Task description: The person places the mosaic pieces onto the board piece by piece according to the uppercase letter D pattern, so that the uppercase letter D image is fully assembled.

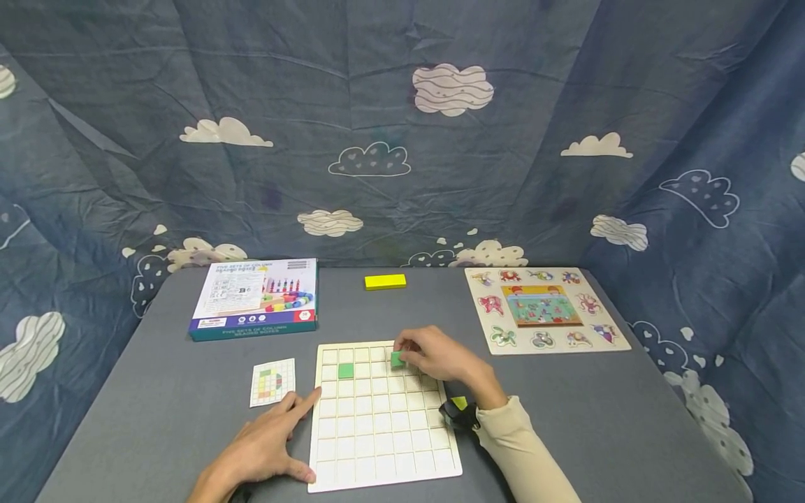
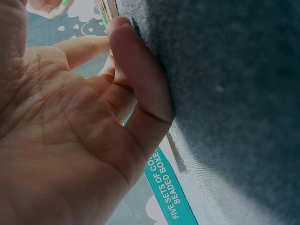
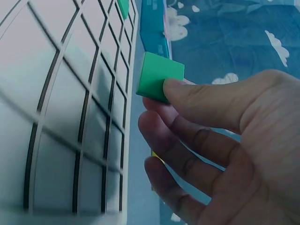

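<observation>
A white grid board (image 1: 381,423) with square cells lies on the table. One green square tile (image 1: 346,371) sits in a cell near its upper left. My right hand (image 1: 440,356) is over the board's upper right part, pinching another green tile (image 3: 159,75) between thumb and index finger. In the right wrist view this tile is tilted and held apart from the board's surface. My left hand (image 1: 260,440) lies at the board's left side, fingers spread; its index fingertip touches the left edge and its thumb the lower left corner. It holds nothing.
A small pattern card (image 1: 273,383) lies left of the board. Behind it is a flat box (image 1: 254,299) labelled as beaded boxes. A yellow block (image 1: 385,281) is at the back, and a picture puzzle (image 1: 547,311) with animal pieces at the back right. Something yellow (image 1: 460,403) shows beside my right wrist.
</observation>
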Tool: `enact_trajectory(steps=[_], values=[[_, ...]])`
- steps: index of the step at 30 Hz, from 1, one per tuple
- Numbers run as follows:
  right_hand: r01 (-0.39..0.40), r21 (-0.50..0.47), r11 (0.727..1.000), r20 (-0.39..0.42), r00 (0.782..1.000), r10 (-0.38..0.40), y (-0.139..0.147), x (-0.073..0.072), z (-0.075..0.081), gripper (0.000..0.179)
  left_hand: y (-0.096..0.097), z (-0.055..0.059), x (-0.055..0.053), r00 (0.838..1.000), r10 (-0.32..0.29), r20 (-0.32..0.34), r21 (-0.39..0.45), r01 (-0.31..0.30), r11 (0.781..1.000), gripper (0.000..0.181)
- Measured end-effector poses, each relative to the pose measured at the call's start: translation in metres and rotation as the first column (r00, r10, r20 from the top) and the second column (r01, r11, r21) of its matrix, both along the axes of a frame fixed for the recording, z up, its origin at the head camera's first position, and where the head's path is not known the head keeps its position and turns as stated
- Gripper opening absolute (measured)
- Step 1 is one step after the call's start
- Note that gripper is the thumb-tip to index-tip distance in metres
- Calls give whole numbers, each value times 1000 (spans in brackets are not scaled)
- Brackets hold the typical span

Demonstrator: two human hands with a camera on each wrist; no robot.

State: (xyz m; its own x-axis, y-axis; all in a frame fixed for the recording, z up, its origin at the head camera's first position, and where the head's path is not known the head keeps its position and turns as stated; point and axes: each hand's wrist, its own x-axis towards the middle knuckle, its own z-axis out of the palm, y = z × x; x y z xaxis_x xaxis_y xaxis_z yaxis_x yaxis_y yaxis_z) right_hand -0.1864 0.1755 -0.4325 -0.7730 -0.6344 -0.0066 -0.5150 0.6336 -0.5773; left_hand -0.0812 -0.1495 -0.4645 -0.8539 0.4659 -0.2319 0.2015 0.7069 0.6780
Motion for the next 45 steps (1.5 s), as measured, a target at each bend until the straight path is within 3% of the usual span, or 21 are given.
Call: enact_trajectory(steps=[17,30,36,40,45], values=[[-42,89,995,6,999,42,-48,-3,-6,11,1,0,-1,1000,-2,5,6,2,1000,120],[-14,159,987,-58,998,23,-67,1,-9,12,0,1,0,1000,-7,-12,-12,7,1000,120],[23,170,985,-99,995,-6,-71,3,-11,10,0,1,0,1000,-8,-8,-4,8,1000,120],[80,161,984,-133,989,-59,-72,5,-11,4,1,2,0,1000,-7,-4,0,7,1000,120],[153,147,977,-157,979,-130,-76,9,-12,9,1,2,0,1000,-4,-6,-3,4,1000,120]])
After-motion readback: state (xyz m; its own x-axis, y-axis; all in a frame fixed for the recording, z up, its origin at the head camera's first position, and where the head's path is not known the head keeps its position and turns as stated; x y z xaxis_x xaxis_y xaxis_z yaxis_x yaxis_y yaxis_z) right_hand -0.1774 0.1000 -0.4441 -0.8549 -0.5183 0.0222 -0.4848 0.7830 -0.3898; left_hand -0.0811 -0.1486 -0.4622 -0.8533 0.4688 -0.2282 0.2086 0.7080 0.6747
